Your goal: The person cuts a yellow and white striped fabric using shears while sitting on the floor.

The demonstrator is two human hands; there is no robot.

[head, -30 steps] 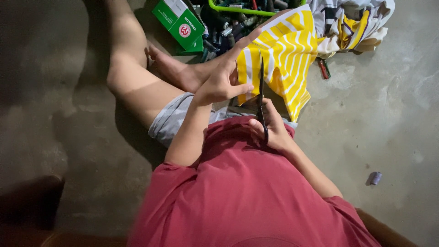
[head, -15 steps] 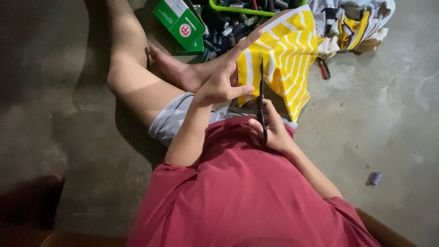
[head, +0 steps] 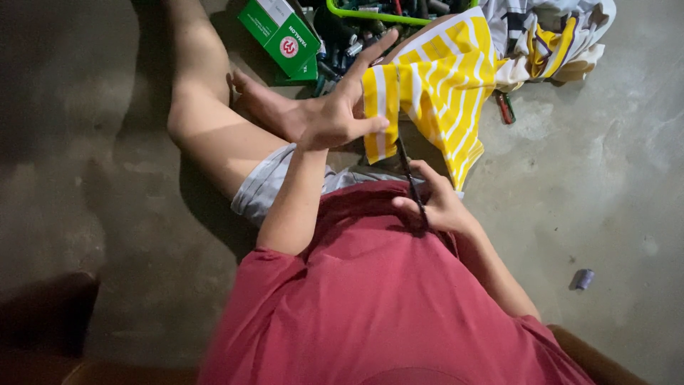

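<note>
Yellow-and-white striped cloth (head: pixel 434 93) drapes over the raised knee; soft, light, floppy, so it needs pinching taut near the cut edge. Left hand (head: pixel 335 117) pinches its edge, thumb closed on it. Right hand (head: pixel 434 203) is clamped on dark scissors (head: pixel 407 171). Green box (head: pixel 281 32) lies on the concrete floor (head: pixel 570 185).

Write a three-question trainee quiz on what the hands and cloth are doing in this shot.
1. True or false: the left hand grips the yellow-and-white striped cloth.
2. What does the right hand hold? A) dark scissors B) a hammer C) a cup
3. Fill in: the green box lies on the ___ floor.

Key: 1 true; 2 A; 3 concrete.
</note>
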